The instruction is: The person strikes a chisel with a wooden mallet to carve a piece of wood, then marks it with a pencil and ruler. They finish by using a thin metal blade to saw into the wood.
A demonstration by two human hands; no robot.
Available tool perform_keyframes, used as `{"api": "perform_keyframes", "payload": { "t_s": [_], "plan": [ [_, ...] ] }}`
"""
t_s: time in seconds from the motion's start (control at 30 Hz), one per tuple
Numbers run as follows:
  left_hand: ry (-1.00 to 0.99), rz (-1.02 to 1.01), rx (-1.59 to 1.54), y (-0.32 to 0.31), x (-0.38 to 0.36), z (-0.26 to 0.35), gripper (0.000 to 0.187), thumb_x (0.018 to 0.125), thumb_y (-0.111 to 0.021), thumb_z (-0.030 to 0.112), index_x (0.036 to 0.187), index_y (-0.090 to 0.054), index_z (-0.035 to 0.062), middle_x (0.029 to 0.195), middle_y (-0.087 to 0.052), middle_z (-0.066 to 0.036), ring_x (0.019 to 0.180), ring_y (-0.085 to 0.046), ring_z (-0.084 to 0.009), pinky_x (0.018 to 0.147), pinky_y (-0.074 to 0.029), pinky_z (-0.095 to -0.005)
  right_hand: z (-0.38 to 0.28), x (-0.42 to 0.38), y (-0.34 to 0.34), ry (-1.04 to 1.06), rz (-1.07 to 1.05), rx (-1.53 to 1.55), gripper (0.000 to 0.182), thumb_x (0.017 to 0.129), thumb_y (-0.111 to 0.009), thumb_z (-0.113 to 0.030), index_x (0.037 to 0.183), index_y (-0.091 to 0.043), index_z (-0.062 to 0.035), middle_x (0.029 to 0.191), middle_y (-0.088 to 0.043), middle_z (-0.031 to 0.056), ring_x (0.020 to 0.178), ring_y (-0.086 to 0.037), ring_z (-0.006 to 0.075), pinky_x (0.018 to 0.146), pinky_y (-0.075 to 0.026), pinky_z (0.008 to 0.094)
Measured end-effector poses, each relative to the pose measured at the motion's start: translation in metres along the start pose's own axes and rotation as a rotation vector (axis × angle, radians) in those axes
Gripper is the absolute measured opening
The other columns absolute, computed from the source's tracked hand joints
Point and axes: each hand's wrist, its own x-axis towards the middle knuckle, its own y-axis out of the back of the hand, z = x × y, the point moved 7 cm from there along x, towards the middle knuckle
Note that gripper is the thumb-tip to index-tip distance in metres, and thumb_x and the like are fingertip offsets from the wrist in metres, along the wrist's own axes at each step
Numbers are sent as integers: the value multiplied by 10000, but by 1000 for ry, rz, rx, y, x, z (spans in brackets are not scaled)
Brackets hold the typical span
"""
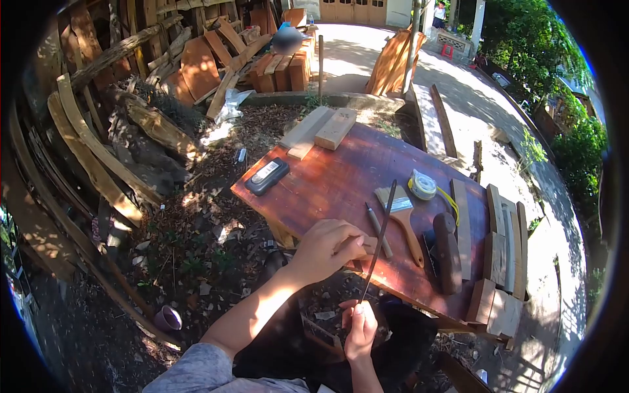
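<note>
My right hand (360, 329) is closed round the lower end of a thin dark file (381, 239), which points up and away over the table edge. My left hand (333, 247) is closed, its thumb and fingers pinched together right beside the file; I cannot tell what is in them. Just past the file lie a grey pen-like tool (379, 229) and a flat paintbrush (406, 226) with pale bristles and a wooden handle. To their right lies a dark wooden-handled tool (447, 254) with a black part along its left side.
The reddish-brown wooden table (327, 180) carries a tape measure (423, 185), a black case (267, 177) and two wood blocks (336, 128) at its far end. Wooden strips (504, 245) line its right side. Planks and logs (98, 144) lean at left; a purple cup (168, 318) lies on the ground.
</note>
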Motion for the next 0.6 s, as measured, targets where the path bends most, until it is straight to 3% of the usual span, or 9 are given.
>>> {"api": "perform_keyframes", "payload": {
  "t_s": [0.6],
  "plan": [
    [37,-39,29,-4,0,-2,154,983,-691,183,1036,-723,42,1004,-741,-103,969,-691,-316,902,-507,-405,-1,-1,1,5,-11,-23,275,1117,-486,-186,1082,-674,11,733,-548,-8,670,-482,63,624,-400,247]
  ]
}}
